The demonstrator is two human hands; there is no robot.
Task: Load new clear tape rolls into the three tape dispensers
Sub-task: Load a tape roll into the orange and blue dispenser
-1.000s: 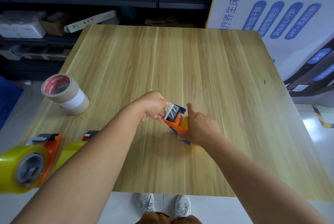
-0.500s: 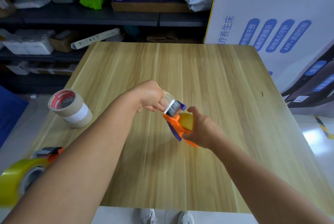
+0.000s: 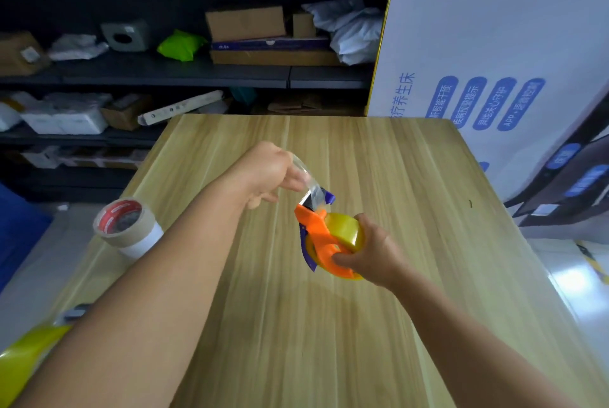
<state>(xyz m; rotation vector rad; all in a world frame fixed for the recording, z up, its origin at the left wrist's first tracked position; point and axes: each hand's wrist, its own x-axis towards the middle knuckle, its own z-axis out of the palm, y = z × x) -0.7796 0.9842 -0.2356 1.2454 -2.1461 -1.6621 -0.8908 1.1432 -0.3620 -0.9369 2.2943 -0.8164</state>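
My right hand [image 3: 374,251] grips an orange and blue tape dispenser [image 3: 318,238] loaded with a yellowish clear tape roll [image 3: 346,229], held up above the wooden table [image 3: 412,210]. My left hand [image 3: 268,173] pinches the free end of the clear tape [image 3: 308,182], stretched over the dispenser's toothed blade. At the lower left edge, part of another dispenser with a yellow roll [image 3: 24,358] shows behind my left forearm.
Two stacked tape rolls [image 3: 127,226], one brown with a red core label and one white, sit near the table's left edge. Dark shelves with boxes and bags [image 3: 247,25] stand behind the table. A large white printed carton [image 3: 494,45] stands at the right.
Both hands have lifted the dispenser off the table and raised it. My left hand has pulled the tape end up and away from the blade. The camera has tilted up toward the shelves.
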